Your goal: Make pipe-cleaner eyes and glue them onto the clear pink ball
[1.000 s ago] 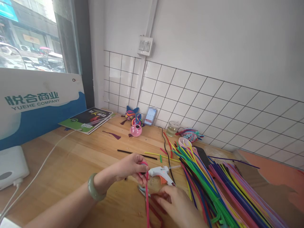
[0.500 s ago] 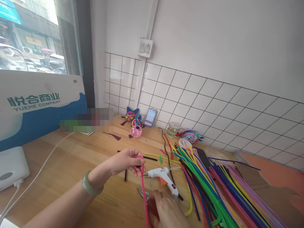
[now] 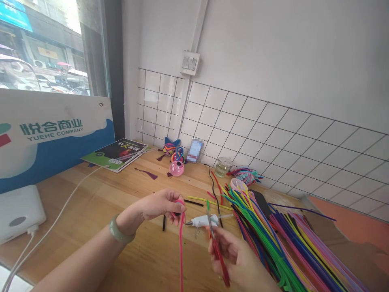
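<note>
Pinched between the thumb and fingers of my left hand (image 3: 167, 207) is a pink pipe cleaner (image 3: 181, 255), bent over at the top and hanging straight down past the bottom edge. Something black shows within its bend, mostly covered by my fingers. My right hand (image 3: 227, 253) is closed around red-handled scissors (image 3: 217, 247), their silver blades pointing up and away, just right of the pink strand and apart from it. Behind the scissors lies a white glue gun (image 3: 202, 220), partly covered by them and my right hand.
Bundles of coloured pipe cleaners (image 3: 270, 243) spread over the right side. Cut pieces, including a yellow one (image 3: 197, 199), lie beyond my hands. At the back stand a pink bowl (image 3: 176, 168), a phone (image 3: 195, 151) and a glass jar (image 3: 224, 167). A white device (image 3: 22, 213) is at left.
My right hand has risen from the table's near side and now holds the scissors up beside the pink strand. My left hand keeps its pinch, and the view has shifted slightly.
</note>
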Demonstrator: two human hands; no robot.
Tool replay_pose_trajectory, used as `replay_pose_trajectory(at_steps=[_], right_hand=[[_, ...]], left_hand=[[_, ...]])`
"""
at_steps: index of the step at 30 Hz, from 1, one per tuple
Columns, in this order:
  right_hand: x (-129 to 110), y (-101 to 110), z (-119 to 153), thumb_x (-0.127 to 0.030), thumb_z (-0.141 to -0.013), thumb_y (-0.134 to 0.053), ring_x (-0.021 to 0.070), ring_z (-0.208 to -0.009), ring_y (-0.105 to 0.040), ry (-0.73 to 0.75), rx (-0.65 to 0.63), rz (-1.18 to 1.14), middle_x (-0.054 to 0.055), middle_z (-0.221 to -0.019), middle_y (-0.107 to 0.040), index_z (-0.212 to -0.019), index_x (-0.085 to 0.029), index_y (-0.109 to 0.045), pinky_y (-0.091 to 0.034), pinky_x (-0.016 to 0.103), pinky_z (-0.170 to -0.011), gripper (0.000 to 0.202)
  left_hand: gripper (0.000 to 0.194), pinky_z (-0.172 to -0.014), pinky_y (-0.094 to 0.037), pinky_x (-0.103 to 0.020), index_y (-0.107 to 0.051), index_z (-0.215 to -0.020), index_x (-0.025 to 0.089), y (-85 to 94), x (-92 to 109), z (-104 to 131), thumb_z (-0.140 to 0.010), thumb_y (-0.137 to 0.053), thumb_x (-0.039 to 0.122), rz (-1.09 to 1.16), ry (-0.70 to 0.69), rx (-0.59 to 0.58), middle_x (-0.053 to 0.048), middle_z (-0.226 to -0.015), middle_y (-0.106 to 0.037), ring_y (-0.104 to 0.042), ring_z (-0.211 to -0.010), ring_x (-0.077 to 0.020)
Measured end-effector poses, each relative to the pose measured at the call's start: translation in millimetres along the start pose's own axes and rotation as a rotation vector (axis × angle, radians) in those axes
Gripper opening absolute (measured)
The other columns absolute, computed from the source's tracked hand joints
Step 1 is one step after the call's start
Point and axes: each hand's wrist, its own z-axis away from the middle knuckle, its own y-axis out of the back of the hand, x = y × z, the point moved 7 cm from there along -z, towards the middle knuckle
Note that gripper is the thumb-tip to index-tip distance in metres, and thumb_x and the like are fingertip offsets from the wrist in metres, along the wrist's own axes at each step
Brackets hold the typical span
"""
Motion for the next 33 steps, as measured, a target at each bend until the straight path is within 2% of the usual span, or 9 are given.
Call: replay_pose_trajectory(at_steps=[2, 4, 7, 10, 17, 21, 28, 33], right_hand=[[-2, -9, 5, -0.010, -0.056, -0.067, 0.0136, -0.073, -0.053, -0.021, -0.139, 0.002, -0.001, -0.079, -0.057, -0.112, -0.018, -0.054, -0.041, 0.028, -0.073, 0.058], [-4, -15, 9, -0.012, -0.058, -0.069, 0.0124, -0.072, -0.051, -0.046, -0.220, 0.022, -0.001, -0.078, -0.055, -0.107, -0.018, -0.057, -0.038, 0.026, -0.071, 0.051], [-5, -18, 10, -0.015, -0.060, -0.069, 0.0109, -0.068, -0.047, -0.117, -0.259, 0.070, -0.003, -0.073, -0.053, -0.095, -0.016, -0.061, -0.035, 0.023, -0.065, 0.036], [-2, -20, 8, -0.019, -0.059, -0.073, 0.0089, -0.061, -0.042, -0.154, -0.300, 0.063, -0.005, -0.066, -0.050, -0.089, -0.015, -0.062, -0.030, 0.020, -0.056, 0.032], [10, -24, 1, -0.036, -0.068, -0.070, 0.0074, -0.055, -0.041, -0.144, -0.333, 0.066, -0.006, -0.059, -0.047, -0.086, -0.013, -0.064, -0.028, 0.019, -0.053, 0.030], [11, -24, 3, -0.037, -0.064, -0.073, 0.0072, -0.054, -0.041, -0.156, -0.363, 0.068, -0.006, -0.059, -0.047, -0.082, -0.013, -0.064, -0.030, 0.019, -0.053, 0.032], [15, -16, 7, -0.040, -0.060, -0.074, 0.0076, -0.054, -0.040, -0.188, -0.335, 0.100, -0.007, -0.057, -0.046, -0.082, -0.014, -0.062, -0.031, 0.020, -0.054, 0.035], [14, -25, 5, -0.039, -0.060, -0.074, 0.0073, -0.055, -0.039, -0.182, -0.369, 0.082, -0.007, -0.059, -0.045, -0.082, -0.015, -0.062, -0.031, 0.020, -0.055, 0.035]], left_hand=[[0.023, -0.047, -0.042, -0.018, -0.057, -0.068, 0.013, -4.3, -5, -2, -0.069, -0.069, 0.032, -0.023, 0.022, -0.037, -0.003, -0.061, -0.066, -0.057, -0.048, -0.0087], [0.023, -0.049, -0.043, -0.019, -0.059, -0.068, 0.013, -7.7, -9, -4, -0.068, -0.070, 0.033, -0.049, 0.052, -0.065, -0.002, -0.062, -0.066, -0.057, -0.048, -0.0085], [0.024, -0.052, -0.043, -0.018, -0.062, -0.069, 0.013, -9.7, -14, -4, -0.067, -0.070, 0.035, -0.100, 0.103, -0.076, -0.002, -0.065, -0.066, -0.056, -0.052, -0.0077], [0.023, -0.054, -0.042, -0.018, -0.065, -0.071, 0.013, -11.1, -18, -3, -0.065, -0.071, 0.035, -0.156, 0.126, -0.081, 0.000, -0.066, -0.064, -0.055, -0.056, -0.0075], [0.023, -0.056, -0.037, -0.019, -0.065, -0.067, 0.016, -24.2, -27, -7, -0.060, -0.074, 0.035, -0.231, 0.151, -0.142, 0.004, -0.059, -0.058, -0.047, -0.055, -0.0071], [0.020, -0.058, -0.038, -0.019, -0.065, -0.065, 0.015, -32.6, -31, -7, -0.059, -0.074, 0.032, -0.207, 0.175, -0.190, 0.004, -0.059, -0.059, -0.049, -0.058, -0.0079], [0.021, -0.057, -0.039, -0.019, -0.066, -0.063, 0.017, -30.0, -32, -7, -0.055, -0.076, 0.033, -0.148, 0.186, -0.180, 0.004, -0.058, -0.060, -0.050, -0.056, -0.0076], [0.025, -0.056, -0.041, -0.020, -0.066, -0.060, 0.017, -40.5, -35, -6, -0.049, -0.079, 0.036, -0.133, 0.225, -0.218, 0.004, -0.057, -0.061, -0.051, -0.055, -0.0080]])
